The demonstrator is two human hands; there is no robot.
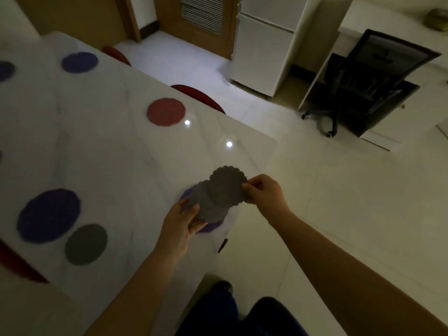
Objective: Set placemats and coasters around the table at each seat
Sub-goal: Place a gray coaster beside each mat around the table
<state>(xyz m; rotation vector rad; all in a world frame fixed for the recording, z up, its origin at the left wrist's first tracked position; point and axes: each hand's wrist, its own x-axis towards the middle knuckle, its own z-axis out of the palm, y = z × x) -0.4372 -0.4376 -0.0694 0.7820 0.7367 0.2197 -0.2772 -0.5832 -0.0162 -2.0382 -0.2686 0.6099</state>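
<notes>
Over the near right corner of the white table (101,151), my left hand (184,221) holds a small stack of grey scalloped coasters (206,207). My right hand (261,192) pinches the edge of the top grey coaster (226,186), which is slid off the stack to the upper right. A purple placemat (211,227) lies on the table under the stack, mostly hidden. At the near left a large purple placemat (49,215) lies flat with a grey coaster (86,244) beside it. Farther off lie a red mat (166,112) and two purple mats (79,62), (6,70).
Red chair backs (201,97), (116,54) stand along the table's far edge, and another red shape (17,263) shows at the near left. A white fridge (266,44), a wooden door (198,20) and a black office chair (363,81) under a desk stand across the tiled floor.
</notes>
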